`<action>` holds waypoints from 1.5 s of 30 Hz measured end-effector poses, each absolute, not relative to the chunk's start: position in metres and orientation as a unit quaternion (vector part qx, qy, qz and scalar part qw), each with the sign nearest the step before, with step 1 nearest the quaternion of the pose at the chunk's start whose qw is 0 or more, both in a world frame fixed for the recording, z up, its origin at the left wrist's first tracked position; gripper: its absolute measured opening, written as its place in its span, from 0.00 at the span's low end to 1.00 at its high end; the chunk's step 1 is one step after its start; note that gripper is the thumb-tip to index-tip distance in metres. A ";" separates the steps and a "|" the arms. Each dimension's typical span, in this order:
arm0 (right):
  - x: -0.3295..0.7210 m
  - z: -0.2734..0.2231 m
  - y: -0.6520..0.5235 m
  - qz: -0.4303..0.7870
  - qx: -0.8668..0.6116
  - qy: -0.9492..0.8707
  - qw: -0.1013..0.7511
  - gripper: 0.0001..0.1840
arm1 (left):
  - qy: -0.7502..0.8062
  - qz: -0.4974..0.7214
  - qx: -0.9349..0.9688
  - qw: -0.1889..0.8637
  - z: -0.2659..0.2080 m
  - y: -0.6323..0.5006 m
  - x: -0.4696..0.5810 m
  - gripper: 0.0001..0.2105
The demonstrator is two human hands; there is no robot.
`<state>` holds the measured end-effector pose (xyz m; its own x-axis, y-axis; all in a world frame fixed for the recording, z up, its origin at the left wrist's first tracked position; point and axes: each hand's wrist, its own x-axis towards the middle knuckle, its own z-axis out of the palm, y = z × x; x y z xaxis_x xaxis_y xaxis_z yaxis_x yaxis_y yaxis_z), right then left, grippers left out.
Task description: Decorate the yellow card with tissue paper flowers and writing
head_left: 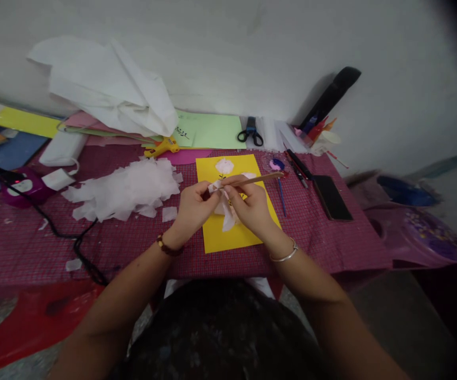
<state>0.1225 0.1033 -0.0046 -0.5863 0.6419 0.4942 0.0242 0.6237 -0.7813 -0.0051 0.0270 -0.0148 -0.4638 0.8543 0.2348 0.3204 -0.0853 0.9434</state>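
My left hand (198, 208) pinches a piece of thin white paper (215, 186) between thumb and fingers. Close against it, my right hand (252, 206) is closed on a thin brown stick (266, 178), whose free end points to the right. The stick's other end meets the white paper at my fingertips. Both hands are over a yellow sheet (232, 245) that bears a white paper flower (224, 167) at its top and dark painted marks. More white paper (229, 220) hangs or lies just below my fingers; my hands partly hide it.
To the left lies a heap of white paper squares (123, 187). Behind are a yellow glue gun (162, 146), scissors (251, 132) and green sheets (216, 129). A blue brush (282, 198) and dark phone (332, 198) lie right. A black cable (59, 232) crosses the left side.
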 end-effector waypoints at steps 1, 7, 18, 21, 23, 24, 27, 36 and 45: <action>0.122 -0.005 0.103 0.388 -0.204 -0.802 0.406 0.07 | 0.633 0.575 0.463 0.234 -0.015 0.027 -0.005 0.10; 0.123 -0.007 0.104 0.369 -0.214 -0.809 0.405 0.07 | 0.639 0.566 0.465 0.233 -0.015 0.027 -0.006 0.11; 0.122 -0.009 0.106 0.404 -0.228 -0.783 0.415 0.07 | 0.609 0.613 0.413 0.289 -0.014 0.029 -0.005 0.06; 0.122 -0.011 0.107 0.415 -0.227 -0.773 0.423 0.06 | 0.618 0.596 0.427 0.284 -0.014 0.029 -0.005 0.06; 0.121 -0.010 0.107 0.426 -0.226 -0.765 0.427 0.06 | 0.626 0.590 0.434 0.269 -0.014 0.028 -0.005 0.08; 0.121 -0.009 0.108 0.434 -0.227 -0.760 0.427 0.06 | 0.628 0.590 0.436 0.260 -0.014 0.028 -0.005 0.08; 0.122 -0.002 0.109 0.474 -0.218 -0.742 0.421 0.06 | 0.634 0.589 0.443 0.233 -0.016 0.028 -0.007 0.08; 0.123 0.003 0.106 0.529 -0.182 -0.712 0.424 0.05 | 0.640 0.577 0.461 0.212 -0.019 0.028 -0.007 0.09; 0.119 -0.002 0.108 0.515 -0.208 -0.705 0.440 0.05 | 0.645 0.547 0.471 0.253 -0.024 0.031 -0.008 0.07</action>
<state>0.1194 0.1080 -0.0021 -0.5264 0.7472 0.4058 -0.1596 0.3819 -0.9103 -0.0082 0.0312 -0.0236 -0.4296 0.8830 0.1890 0.3303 -0.0412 0.9430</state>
